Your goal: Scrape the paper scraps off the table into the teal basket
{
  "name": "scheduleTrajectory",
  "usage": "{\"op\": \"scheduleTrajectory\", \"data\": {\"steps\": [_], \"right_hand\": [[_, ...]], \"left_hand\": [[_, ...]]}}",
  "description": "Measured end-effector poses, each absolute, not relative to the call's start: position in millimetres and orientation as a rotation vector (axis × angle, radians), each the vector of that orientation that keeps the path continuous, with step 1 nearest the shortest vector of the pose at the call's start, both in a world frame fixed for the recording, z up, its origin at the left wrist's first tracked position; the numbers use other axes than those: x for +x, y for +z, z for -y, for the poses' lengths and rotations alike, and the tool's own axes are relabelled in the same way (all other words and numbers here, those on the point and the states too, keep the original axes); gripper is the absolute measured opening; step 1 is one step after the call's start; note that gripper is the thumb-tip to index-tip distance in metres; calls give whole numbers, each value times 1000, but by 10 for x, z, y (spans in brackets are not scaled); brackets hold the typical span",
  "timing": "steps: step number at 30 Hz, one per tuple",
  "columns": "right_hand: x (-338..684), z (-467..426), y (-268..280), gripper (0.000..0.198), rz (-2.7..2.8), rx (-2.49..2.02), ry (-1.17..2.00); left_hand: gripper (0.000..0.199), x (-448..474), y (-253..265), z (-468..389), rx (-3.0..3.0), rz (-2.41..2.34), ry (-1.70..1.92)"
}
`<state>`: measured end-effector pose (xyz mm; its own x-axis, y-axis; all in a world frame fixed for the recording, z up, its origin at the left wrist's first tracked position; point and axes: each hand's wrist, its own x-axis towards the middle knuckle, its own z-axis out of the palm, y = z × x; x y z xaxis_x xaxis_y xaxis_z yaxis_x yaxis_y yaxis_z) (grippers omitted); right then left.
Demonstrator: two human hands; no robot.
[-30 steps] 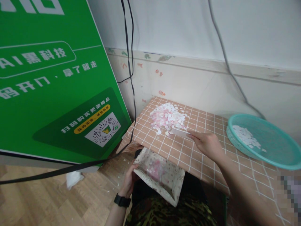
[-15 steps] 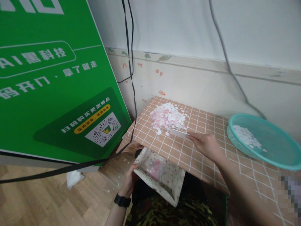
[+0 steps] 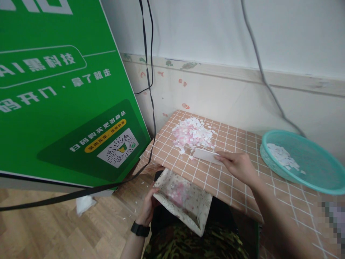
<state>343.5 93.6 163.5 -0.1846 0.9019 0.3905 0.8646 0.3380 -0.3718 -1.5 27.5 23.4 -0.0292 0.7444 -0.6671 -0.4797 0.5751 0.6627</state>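
My right hand (image 3: pixel 237 165) is closed on the end of a flat white strip (image 3: pixel 207 156), which looks like stiff card or plastic. The strip lies low over the table, at the near edge of a heap of small white and pink paper scraps (image 3: pixel 192 133). My left hand (image 3: pixel 148 205) grips the left side of a shallow patterned box (image 3: pixel 185 212), tilted beneath the table's front edge. Some pink and white bits (image 3: pixel 178 193) lie inside the box.
A turquoise plastic basket (image 3: pixel 318 162) with white scraps stands on the checked tablecloth (image 3: pixel 231 140) at right. A green sign panel (image 3: pixel 67 90) rises at left. A black cable (image 3: pixel 151 108) hangs before the table corner. A white bag (image 3: pixel 84 205) lies on the floor.
My right hand has shifted slightly nearer and to the right with the strip, which now shows a broader face. My left hand and the box have stayed put.
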Motion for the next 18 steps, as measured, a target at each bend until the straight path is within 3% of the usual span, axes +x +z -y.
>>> {"op": "scheduleTrajectory", "data": {"steps": [10, 18], "right_hand": [[3350, -1082, 1562, 29, 2194, -1466, -110], [3351, -1042, 1621, 25, 2262, -1401, -16]], "left_hand": [[48, -41, 160, -271, 262, -1199, 997], [47, -38, 171, -273, 250, -1211, 1010]]}}
